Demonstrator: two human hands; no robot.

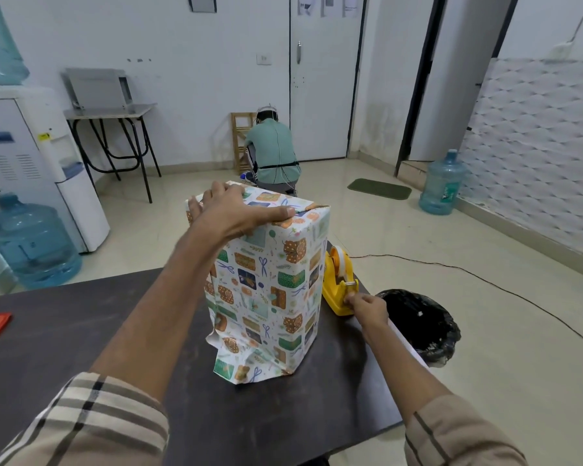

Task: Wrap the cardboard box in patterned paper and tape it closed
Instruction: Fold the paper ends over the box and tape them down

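Cardboard box [266,280], seen from the head view, stands on end on the dark worktop [81,331], already sheathed in patterned paper [246,361] whose lower edge hangs loose and crumpled. The left hand [236,210] lies flat over the folded top, fingers spread and pressing. The right hand [367,306] reaches to the yellow tape dispenser [334,297] just beside the box, fingers pinching the tape [341,260] at the cutter. A one-handed pull may drag the dispenser off the nearby worktop edge, and easing the left hand's pressure would likely let the top fold spring open.
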